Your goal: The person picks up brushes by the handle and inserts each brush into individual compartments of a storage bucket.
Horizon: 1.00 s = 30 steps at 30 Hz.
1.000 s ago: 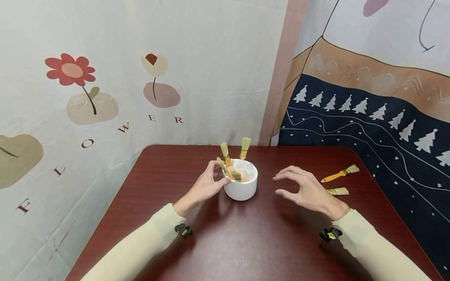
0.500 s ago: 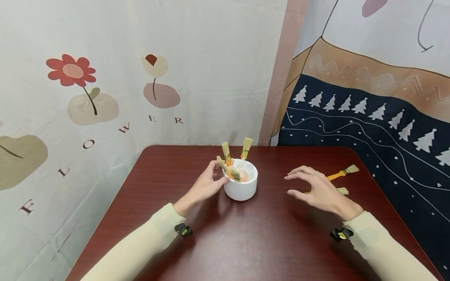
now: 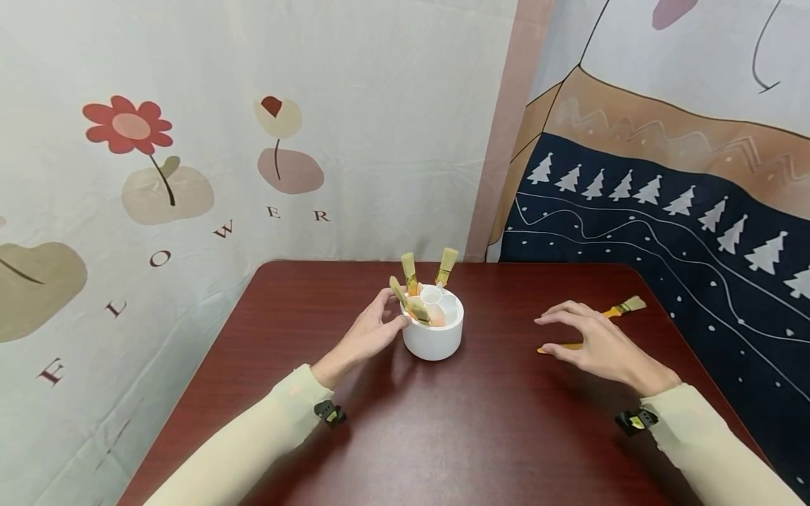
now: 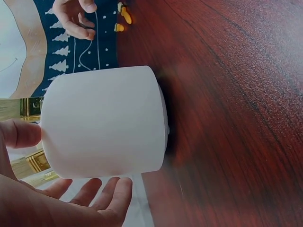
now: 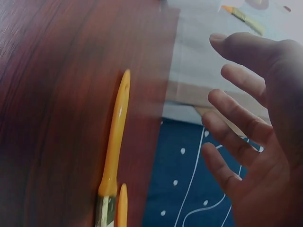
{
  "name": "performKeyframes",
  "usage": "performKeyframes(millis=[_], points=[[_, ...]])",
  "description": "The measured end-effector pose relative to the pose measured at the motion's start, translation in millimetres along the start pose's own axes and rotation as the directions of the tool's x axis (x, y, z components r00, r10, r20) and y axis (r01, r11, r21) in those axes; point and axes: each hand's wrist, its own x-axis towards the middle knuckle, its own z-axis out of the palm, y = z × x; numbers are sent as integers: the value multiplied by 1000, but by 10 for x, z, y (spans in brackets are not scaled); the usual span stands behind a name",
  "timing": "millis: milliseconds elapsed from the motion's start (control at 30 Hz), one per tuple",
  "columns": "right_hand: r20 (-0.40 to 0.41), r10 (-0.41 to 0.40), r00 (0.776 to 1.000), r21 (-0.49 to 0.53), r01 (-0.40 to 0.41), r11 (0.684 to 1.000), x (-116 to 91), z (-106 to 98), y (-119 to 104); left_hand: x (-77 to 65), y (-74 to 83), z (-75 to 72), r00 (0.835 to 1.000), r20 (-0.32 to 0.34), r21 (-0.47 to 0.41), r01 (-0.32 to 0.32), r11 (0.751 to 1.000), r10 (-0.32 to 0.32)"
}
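In the head view, a round white compartmented holder (image 3: 433, 342) stands on the table with several paintbrushes in it, bristles up, such as one at the back (image 3: 446, 264) and one at the left (image 3: 409, 268). My left hand (image 3: 368, 334) holds the holder's left side. The left wrist view shows its thumb (image 4: 21, 134) at the rim and fingers round the side. My right hand (image 3: 601, 346), fingers spread and holding nothing, hovers over two paintbrushes lying on the right. The nearer brush's yellow handle (image 5: 117, 132) shows whole in the right wrist view; the farther brush (image 3: 631, 304) is partly covered.
The dark red wooden table (image 3: 418, 436) ends at a pale curtain (image 3: 392, 140) with flower prints behind. A navy printed cloth (image 3: 633, 232) hangs at the right.
My right hand has moved right, away from the holder, to above the loose paintbrushes. My left hand stays at the holder, whose brushes have shifted slightly.
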Motion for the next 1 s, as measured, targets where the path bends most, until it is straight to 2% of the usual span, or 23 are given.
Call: performKeyframes(millis=[233,667,833,1000], points=[[36,29,999,-55,-27,998,-73,-14,166,-4,0,-15,1000,2,24,-5,1000,5],[110,83,990,-84,-74,994,-182,-52,447,13,-3,-12,1000,9,-27,-15,1000,15],[110,77,991,-99,-66,993,-219,-73,535,11,-15,-5,1000,-8,-12,-10,1000,10],[121,113,986,-110,-100,989,-281,-92,609,-32,11,-21,999,-36,35,8,999,-6]])
